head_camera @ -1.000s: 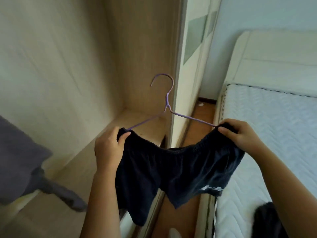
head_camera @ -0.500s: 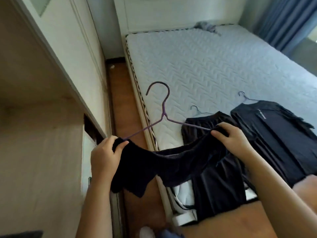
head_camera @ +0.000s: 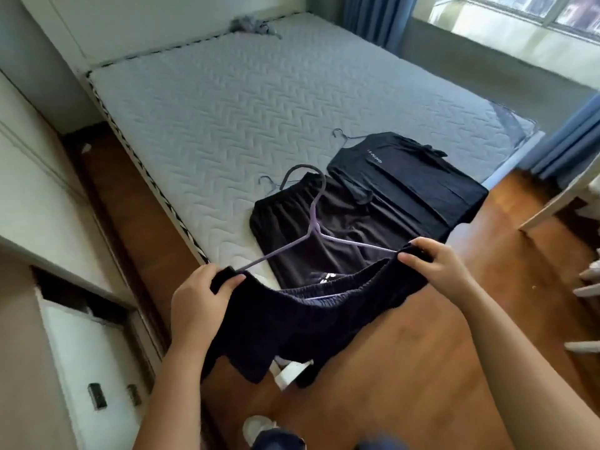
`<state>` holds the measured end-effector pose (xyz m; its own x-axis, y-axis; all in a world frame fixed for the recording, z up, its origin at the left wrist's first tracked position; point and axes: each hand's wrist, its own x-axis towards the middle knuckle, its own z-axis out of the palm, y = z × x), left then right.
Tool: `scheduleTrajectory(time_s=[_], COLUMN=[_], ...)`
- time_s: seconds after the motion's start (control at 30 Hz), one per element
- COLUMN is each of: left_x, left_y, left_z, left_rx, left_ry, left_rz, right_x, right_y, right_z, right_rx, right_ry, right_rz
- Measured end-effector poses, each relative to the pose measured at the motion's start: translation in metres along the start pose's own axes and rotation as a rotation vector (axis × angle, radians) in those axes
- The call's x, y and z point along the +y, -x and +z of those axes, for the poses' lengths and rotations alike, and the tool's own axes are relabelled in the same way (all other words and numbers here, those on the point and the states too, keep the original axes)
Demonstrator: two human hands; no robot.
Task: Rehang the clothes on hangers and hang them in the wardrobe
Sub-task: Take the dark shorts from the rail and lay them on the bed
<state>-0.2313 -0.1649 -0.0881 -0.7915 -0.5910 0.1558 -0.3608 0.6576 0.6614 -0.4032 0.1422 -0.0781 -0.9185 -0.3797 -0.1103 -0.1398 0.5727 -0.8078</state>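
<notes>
I hold dark navy shorts [head_camera: 302, 323] stretched by the waistband on a purple wire hanger [head_camera: 313, 222]. My left hand [head_camera: 198, 300] pinches the waistband's left end. My right hand [head_camera: 435, 267] grips the right end. The hanger's hook points up and away from me, over the bed. On the grey quilted mattress [head_camera: 259, 102] lie black shorts [head_camera: 311, 222] and a black T-shirt [head_camera: 406, 177], each on its own hanger, side by side near the bed's foot. The wardrobe [head_camera: 48, 222] is at the left edge of the head view.
A small grey crumpled cloth [head_camera: 250, 26] lies at the head of the bed. Wooden floor [head_camera: 422, 368] runs beside and below the bed. Blue curtains [head_camera: 571, 138] and a window are at the right. White wardrobe drawers [head_camera: 94, 358] stand at lower left.
My view has swung from the open wardrobe to the right, over the bed. Both hands keep the same hold on the shorts and hanger, now above the bed's foot and floor.
</notes>
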Motion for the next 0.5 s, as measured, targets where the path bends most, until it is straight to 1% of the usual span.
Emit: scheduleTrajectory(time_s=[0.03, 0.13, 0.27, 0.5], left_x=[0.021, 0.059, 0.144, 0.279], left_y=[0.005, 0.018, 0.043, 0.091], left_z=[0.015, 0.045, 0.108, 0.228], left_rx=[-0.028, -0.099, -0.218, -0.527], left_ry=[0.014, 0.028, 0.065, 0.142], left_rz=[0.023, 0.048, 0.126, 0.315], right_x=[0.015, 0.05, 0.121, 0.24], right_y=[0.012, 0.036, 0.086, 0.185], right_z=[-0.023, -0.065, -0.146, -0.266], right_rx=[0.035, 0.065, 0.158, 0.378], right_ry=[-0.011, 0.002, -0.017, -0.086], right_rz=[0.019, 0.07, 0.168, 0.385])
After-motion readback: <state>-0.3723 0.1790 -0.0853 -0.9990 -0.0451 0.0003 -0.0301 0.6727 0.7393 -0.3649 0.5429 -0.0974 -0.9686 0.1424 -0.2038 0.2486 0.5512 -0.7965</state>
